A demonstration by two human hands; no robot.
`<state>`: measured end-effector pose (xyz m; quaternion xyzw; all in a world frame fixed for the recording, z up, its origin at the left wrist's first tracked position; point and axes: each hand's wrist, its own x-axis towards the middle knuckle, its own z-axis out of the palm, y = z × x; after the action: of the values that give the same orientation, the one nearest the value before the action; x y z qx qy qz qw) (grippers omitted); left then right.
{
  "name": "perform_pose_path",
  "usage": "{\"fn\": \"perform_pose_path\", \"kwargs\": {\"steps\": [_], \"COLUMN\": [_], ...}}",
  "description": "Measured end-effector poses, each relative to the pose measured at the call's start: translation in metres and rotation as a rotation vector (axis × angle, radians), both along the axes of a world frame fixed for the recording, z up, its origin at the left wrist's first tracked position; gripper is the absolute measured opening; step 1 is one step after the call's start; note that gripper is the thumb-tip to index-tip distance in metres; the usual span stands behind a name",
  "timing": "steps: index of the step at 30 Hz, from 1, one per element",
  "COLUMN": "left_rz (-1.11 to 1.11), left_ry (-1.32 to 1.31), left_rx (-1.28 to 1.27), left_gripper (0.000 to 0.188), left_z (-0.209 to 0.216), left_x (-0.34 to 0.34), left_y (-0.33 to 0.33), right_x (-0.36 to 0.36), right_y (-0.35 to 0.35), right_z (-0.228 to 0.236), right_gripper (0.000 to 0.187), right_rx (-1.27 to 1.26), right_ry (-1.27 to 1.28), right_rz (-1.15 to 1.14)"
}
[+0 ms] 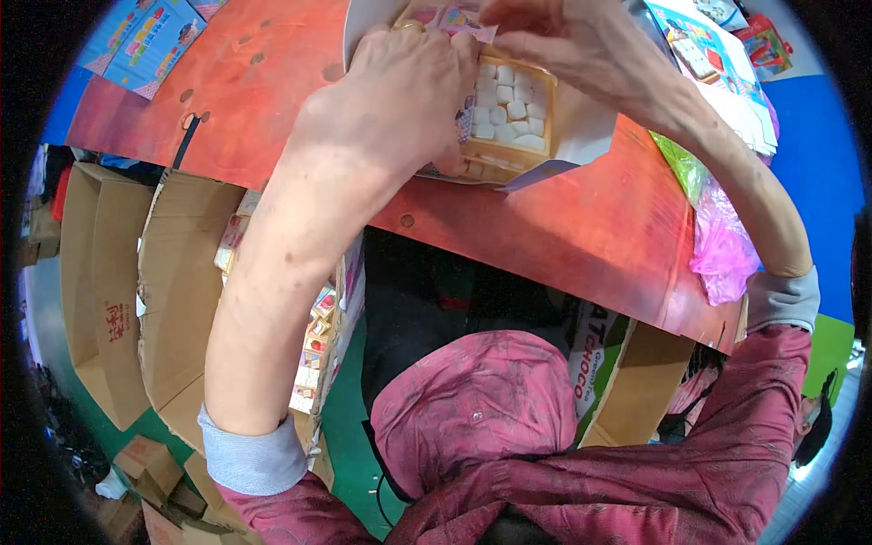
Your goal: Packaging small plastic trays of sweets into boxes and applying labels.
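A white carton (581, 136) stands open on the red tabletop, with a clear plastic tub of white marshmallows (509, 107) inside it. My left hand (386, 100) reaches into the carton beside the tub, its fingers curled downward and its thumb along the tub's left side. What those fingers grip is hidden beneath them. Small pink printed packets (459, 20) show at the carton's far side, close to both hands. Over the tub's far edge hovers my right hand (563, 41), fingers stretched and apart, with nothing visible in them.
Flat blue printed cartons (145, 45) lie far left, and more printed sheets (718, 64) are stacked at the right. Crumpled pink plastic (722, 241) hangs by the table's right edge. Below stand brown cardboard boxes (186, 272), one with small packaged pieces (318, 331).
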<state>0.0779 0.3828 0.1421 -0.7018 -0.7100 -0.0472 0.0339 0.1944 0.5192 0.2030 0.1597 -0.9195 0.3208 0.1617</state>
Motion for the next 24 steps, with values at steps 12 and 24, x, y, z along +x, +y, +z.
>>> {"fn": "perform_pose_path", "kwargs": {"steps": [12, 24], "left_rz": [-0.030, -0.123], "left_ry": [-0.079, -0.141], "left_rx": [-0.078, -0.048], "left_gripper": [0.085, 0.076], "left_z": [0.007, 0.007], "left_x": [-0.005, -0.014], "left_y": [-0.004, 0.000], "right_x": [-0.011, -0.010], "right_y": [0.024, 0.025], "right_z": [-0.007, -0.002], "right_gripper": [0.021, 0.035], "right_rx": [0.383, 0.413], "right_ry": [-0.555, -0.850], "right_rz": [-0.397, -0.049]}}
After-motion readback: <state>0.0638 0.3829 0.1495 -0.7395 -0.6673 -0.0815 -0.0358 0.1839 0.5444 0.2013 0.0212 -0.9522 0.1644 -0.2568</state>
